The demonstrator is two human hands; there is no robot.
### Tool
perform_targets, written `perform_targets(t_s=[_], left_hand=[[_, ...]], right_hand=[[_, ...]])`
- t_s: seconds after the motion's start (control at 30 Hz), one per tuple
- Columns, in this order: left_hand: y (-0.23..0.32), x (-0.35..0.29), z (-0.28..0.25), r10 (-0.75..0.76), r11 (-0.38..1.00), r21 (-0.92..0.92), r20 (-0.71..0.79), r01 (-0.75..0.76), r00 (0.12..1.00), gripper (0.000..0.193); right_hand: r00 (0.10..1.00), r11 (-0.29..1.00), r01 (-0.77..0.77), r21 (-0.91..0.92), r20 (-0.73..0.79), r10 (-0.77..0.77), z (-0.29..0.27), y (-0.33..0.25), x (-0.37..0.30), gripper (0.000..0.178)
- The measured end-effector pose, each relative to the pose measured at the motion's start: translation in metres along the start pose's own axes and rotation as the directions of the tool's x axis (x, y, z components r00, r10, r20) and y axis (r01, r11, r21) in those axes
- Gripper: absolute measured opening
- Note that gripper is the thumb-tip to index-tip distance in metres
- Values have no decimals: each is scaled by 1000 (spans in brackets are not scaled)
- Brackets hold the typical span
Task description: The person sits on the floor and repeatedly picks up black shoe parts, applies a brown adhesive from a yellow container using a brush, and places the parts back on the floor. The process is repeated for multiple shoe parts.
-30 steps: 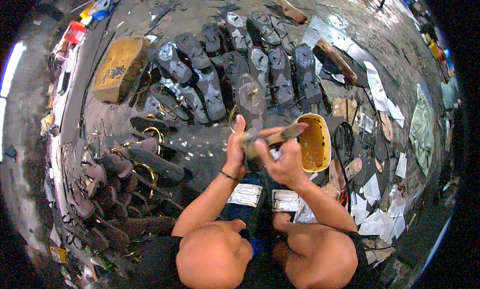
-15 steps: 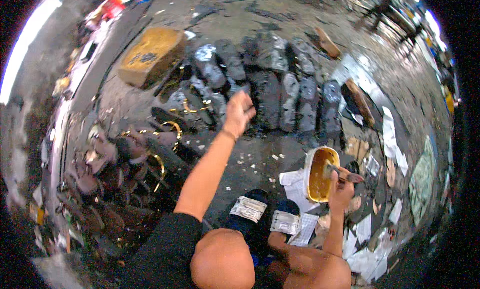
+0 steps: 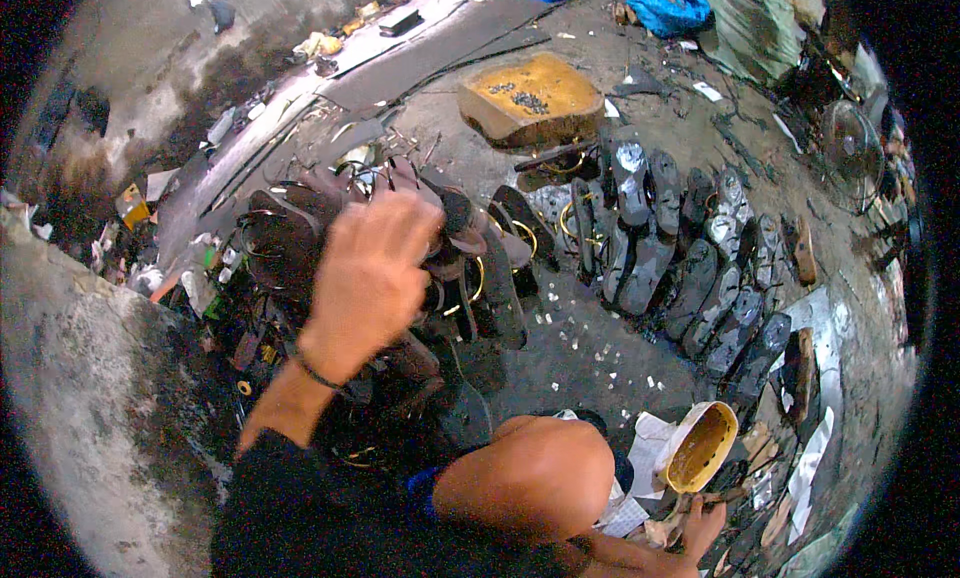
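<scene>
Left hand [image 3: 372, 268] blurred over sandals [image 3: 468, 240], one sole [image 3: 503, 298] running near-to-far — right hand [image 3: 703, 530] low, both grips unclear — on littered floor [image 3: 565, 343].

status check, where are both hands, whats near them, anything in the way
Left hand over the dark sandal pile, blurred, contact unclear. Right hand beside the yellow tub, grip unclear. Bent knee between them, partly blocking the view.
</scene>
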State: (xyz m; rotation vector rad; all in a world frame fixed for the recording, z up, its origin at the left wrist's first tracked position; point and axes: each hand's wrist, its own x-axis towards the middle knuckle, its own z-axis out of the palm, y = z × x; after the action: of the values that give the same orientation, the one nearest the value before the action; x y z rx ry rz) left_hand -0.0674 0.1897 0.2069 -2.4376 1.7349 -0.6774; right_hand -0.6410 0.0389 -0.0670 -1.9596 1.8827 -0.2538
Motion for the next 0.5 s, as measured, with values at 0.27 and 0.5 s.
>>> perform_targets(t_s=[0.27,0.5], left_hand=[[-70,-30,23,-584,771,329,25,545,811,69],[-106,-38,-20,-498,826,243,-109,509,860,33]], right_hand=[[991,996,51,76,-129,-41,35,-19,-8,23],[995,990,-4,139,-95,17,9,-37,-22,28]])
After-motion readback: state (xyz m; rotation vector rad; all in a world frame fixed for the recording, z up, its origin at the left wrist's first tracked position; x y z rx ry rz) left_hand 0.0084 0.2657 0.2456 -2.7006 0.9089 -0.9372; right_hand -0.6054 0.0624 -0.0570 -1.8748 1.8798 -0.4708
